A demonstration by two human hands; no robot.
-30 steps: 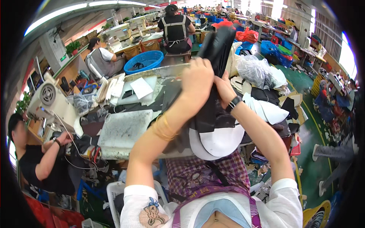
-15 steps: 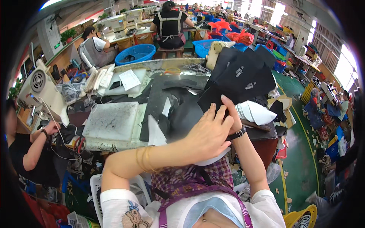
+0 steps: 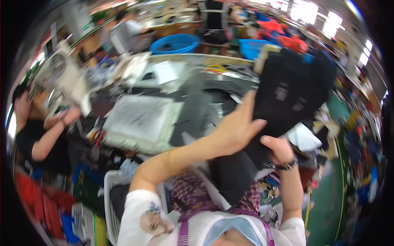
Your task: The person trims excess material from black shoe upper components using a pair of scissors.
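Observation:
A fanned stack of black sheet pieces (image 3: pixel 287 88), with small pale print, is lifted in front of me at the right. My left hand (image 3: pixel 240 129) grips its left edge, the thumb lying over the front and the fingers reaching up along the side. Lower down, my right hand (image 3: pixel 280 150), below which a dark watch sits on the wrist, is closed on the bottom part of the stack; its fingers are mostly hidden behind. Another black piece (image 3: pixel 234 176) hangs under my hands, in front of my purple checked apron (image 3: pixel 191 190).
A worn white cutting block (image 3: pixel 137 117) lies on the table at the left. Behind it are a paper sheet (image 3: pixel 166 72) and a blue basin (image 3: pixel 174 44). White pieces (image 3: pixel 304 137) lie right of the stack. A co-worker (image 3: pixel 49 135) sits left by a sewing machine (image 3: pixel 61 71).
The black stack has come up and nearer, with both hands now gripping it. My hands, which were together over its lower end, have moved apart. The view has swung left.

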